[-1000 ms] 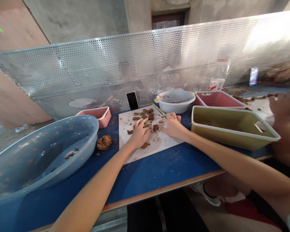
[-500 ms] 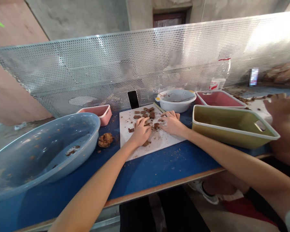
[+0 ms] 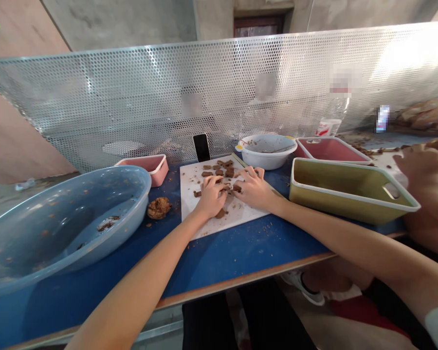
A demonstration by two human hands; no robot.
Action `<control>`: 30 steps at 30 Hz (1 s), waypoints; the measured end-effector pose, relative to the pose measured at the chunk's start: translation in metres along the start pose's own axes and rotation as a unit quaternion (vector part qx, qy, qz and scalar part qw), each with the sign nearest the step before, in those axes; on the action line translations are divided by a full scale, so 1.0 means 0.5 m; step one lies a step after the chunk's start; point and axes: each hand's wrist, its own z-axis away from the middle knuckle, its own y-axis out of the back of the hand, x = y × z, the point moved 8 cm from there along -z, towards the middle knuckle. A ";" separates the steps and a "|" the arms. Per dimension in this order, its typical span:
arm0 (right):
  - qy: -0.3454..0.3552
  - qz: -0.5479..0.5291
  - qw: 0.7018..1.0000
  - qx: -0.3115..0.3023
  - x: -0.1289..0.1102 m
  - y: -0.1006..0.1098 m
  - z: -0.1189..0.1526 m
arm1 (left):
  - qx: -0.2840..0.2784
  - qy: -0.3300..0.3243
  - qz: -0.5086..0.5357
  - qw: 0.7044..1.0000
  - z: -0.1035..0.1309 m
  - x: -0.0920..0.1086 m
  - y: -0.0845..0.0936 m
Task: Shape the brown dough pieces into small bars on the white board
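Observation:
Both of my hands work low over a white board (image 3: 200, 231) strewn with small brown, clay-like pieces and crumbs. My left hand (image 3: 210, 198) is closed, its fingers bent down over brown material; what lies under them is mostly hidden. To its right, my right hand (image 3: 254, 190) has its thumb and fingers closed round a small brown piece (image 3: 237, 187), close to the left fingertips. Several flattened brown blocks (image 3: 219, 172) lie in loose rows beyond the hands. Another brown piece (image 3: 221, 213) rests beside my left wrist.
A large blue basin (image 3: 131, 243) and a brown lump (image 3: 159, 208) are at left. A phone (image 3: 201, 148) leans on the perforated metal screen (image 3: 142, 107). A white bowl (image 3: 268, 158), pink bin (image 3: 332, 141) and olive bin (image 3: 350, 204) stand right, near another person's hand (image 3: 419, 163).
My right hand has moved slightly left, toward my left hand, and its fingers have drawn in over the brown piece. My left hand stays almost in place. The view has shifted a little.

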 end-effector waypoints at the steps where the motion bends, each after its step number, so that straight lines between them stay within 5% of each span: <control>1: 0.002 0.004 1.000 0.001 -0.004 -0.001 0.001 | 0.000 0.001 0.000 1.000 0.000 0.000 0.000; 30: 0.009 0.042 0.999 -0.004 -0.009 -0.017 0.002 | 0.007 -0.002 0.001 1.000 -0.003 0.007 0.001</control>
